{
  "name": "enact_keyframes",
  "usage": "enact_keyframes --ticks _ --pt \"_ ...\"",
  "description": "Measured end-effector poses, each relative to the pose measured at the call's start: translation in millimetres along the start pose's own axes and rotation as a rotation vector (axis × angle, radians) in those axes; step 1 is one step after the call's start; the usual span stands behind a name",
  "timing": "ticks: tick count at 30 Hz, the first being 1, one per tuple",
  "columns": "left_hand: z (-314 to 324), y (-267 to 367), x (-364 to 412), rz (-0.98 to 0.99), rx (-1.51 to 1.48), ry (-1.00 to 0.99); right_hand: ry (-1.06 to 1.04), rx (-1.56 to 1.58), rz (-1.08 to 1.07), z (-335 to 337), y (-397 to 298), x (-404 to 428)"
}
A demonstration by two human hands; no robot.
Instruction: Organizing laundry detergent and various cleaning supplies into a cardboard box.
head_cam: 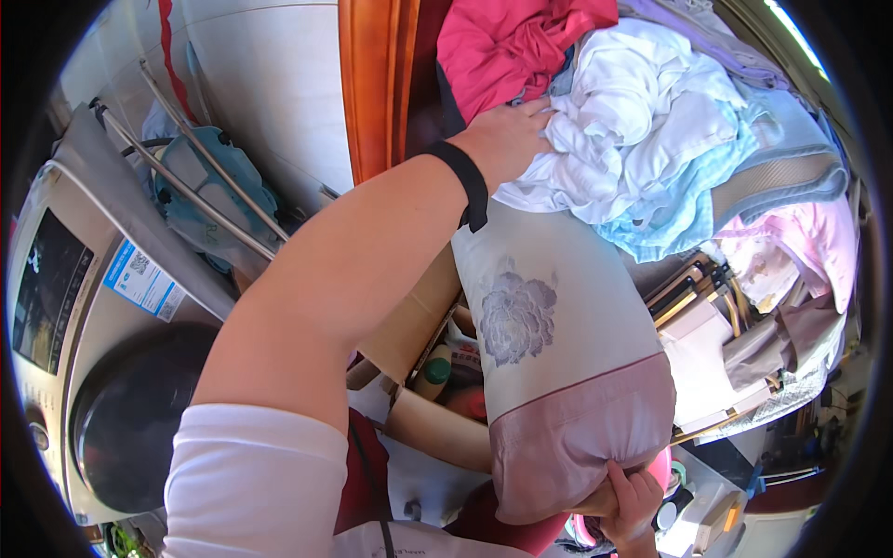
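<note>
A pillow (pixel 572 335) in a cream and mauve case with a printed grey flower spans the middle, its far end under a heap of clothes. Near its lower edge, my right hand (pixel 631 495) grips the mauve fabric in a bunch. My left hand (pixel 513 139), with a black band on the wrist, rests at the heap between a crimson garment (pixel 516 56) and a crumpled white garment (pixel 628 111); its fingertips are partly hidden in the cloth. Light blue checked cloth (pixel 670 223) lies under the white garment.
An open cardboard box (pixel 439 432) holding bottles and packets stands below the pillow. A front-loading washing machine (pixel 56 279) is at the left, with metal rods (pixel 188 188) beside it. An orange-brown wooden frame (pixel 377 84) rises behind my left arm. Hangers (pixel 698 286) and pink cloth (pixel 816 237) are at the right.
</note>
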State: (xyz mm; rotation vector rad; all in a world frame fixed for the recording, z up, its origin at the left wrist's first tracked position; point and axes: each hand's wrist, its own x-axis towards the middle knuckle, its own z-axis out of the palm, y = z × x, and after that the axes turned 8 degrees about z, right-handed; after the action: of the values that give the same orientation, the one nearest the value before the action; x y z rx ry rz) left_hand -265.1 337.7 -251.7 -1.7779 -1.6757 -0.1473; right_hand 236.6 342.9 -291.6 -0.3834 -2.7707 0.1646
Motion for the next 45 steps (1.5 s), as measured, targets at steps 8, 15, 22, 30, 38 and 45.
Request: enact_keyframes --ticks 8,15,22,30,38,45 --pt "-7 1 -5 -0.033 -0.137 -0.036 -0.063 -0.075 0.151 -54 -38 -50" --pt "-21 9 -19 -0.014 -0.136 -0.126 -0.074 -0.003 0.277 -108 -45 -78" --pt "-49 60 -71 -0.070 -0.172 -0.182 0.728 0.459 0.813 -180 42 -170" --pt "-61 155 -172 -0.764 -1.598 -0.330 0.900 0.947 1.262 -165 99 -208" --pt "-92 177 -261 -0.933 -2.058 -0.059 0.689 1.106 1.196 -182 69 -108" --pt "-101 222 -199 -1.092 -1.894 0.190 0.710 1.234 1.042 -154 71 -139"
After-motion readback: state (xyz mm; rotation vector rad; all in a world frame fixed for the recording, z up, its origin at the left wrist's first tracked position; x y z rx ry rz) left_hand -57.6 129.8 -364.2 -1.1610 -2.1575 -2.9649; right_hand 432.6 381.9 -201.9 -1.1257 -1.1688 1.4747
